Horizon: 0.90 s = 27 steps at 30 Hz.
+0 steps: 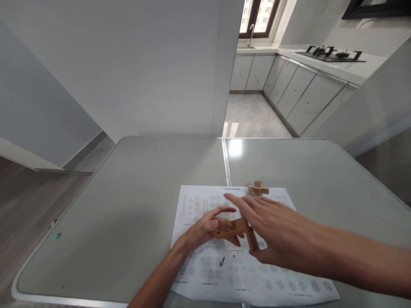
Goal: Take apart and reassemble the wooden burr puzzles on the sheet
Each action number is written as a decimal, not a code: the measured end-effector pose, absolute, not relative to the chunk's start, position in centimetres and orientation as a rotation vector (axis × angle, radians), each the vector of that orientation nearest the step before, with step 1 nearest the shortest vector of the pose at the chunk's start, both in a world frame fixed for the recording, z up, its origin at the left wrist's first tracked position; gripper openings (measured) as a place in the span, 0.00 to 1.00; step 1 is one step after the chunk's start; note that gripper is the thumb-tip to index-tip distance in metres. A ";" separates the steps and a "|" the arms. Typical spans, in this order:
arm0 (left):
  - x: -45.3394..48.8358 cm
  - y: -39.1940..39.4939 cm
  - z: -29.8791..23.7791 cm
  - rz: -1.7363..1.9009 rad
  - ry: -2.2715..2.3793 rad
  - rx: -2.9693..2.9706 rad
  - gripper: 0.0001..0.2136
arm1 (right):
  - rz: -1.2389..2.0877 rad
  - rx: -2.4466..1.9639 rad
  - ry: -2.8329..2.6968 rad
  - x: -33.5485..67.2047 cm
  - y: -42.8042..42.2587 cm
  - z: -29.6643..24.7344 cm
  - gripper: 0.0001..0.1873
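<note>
My left hand (207, 227) is closed around a wooden puzzle piece (228, 228) marked with a "2", held just above a printed instruction sheet (224, 273). My right hand (269, 226) reaches in from the right with its fingers stretched out, and another wooden bar (251, 237) shows under its fingers, crossing the first piece. Whether the right hand grips that bar is unclear. A small assembled wooden cross puzzle (258, 188) stands at the sheet's far edge, apart from both hands.
The sheet lies on a grey folding table (128, 205) with a centre seam. A small teal object (57, 235) lies near the left edge. A white wall stands behind the table, with a kitchen counter and stove (332, 54) at the back right.
</note>
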<state>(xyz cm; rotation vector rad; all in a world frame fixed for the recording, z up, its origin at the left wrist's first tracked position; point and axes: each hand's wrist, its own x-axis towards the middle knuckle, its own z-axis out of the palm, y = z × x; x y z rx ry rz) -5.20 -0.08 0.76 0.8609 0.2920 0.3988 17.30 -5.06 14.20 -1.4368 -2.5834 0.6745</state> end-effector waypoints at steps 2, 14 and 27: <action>-5.1 0.0 1.1 0.389 0.295 0.866 0.43 | 0.584 -1.506 -2.576 18.7 -5.3 14.5 0.54; -5.1 0.3 2.1 0.500 0.322 0.740 0.39 | 0.486 -1.779 -2.537 17.0 -6.8 8.4 0.40; -4.8 -0.1 3.5 0.657 0.504 0.694 0.32 | 0.434 -1.716 -2.166 16.8 -7.0 3.4 0.48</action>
